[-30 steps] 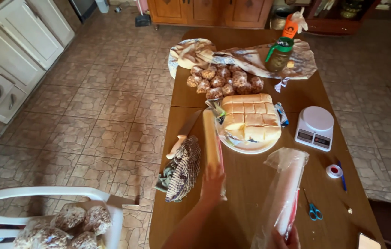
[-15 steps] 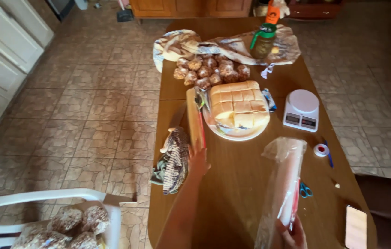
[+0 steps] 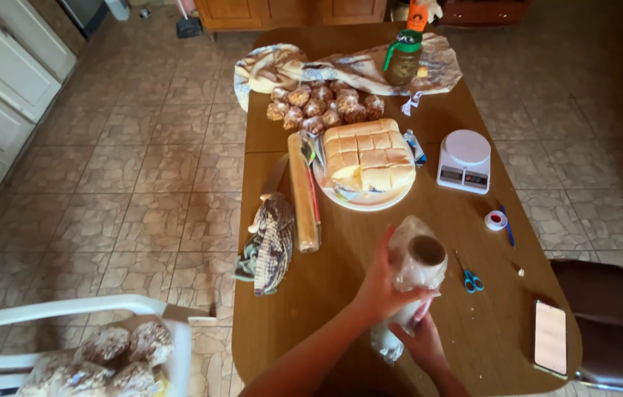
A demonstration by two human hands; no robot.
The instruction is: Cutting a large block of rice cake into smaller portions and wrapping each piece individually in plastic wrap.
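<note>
A: State the condition of each hand.

B: The left hand is closed around the upper side of a clear plastic bag with a round brown item inside. The right hand pinches the bag's lower part from beneath. The bag is held just above the brown wooden worktop, near its front edge, between the long clear-wrapped roll and the blue-handled scissors.

A: List the hazards.

B: First, the film is thin and slack. If the lower pinch loosens, the contents would likely drop out onto the worktop. Second, the bag's tail hangs free below the right hand and could snag. Third, the scissors lie just beside the bag. A sideways sweep of the right wrist could push them towards the flat phone with a pale case or off the edge. Fourth, the white plate of pale square bread rolls sits near; a forward reach could clip its rim.

A: What cannot be verified?

B: The right hand's fingertips are hidden behind the bag, so how firm the grip is cannot be judged. Whether the bag's mouth is open or twisted shut cannot be told. The brown item's nature is unclear through the film. Both forearms are cut off at the bottom edge.
</note>
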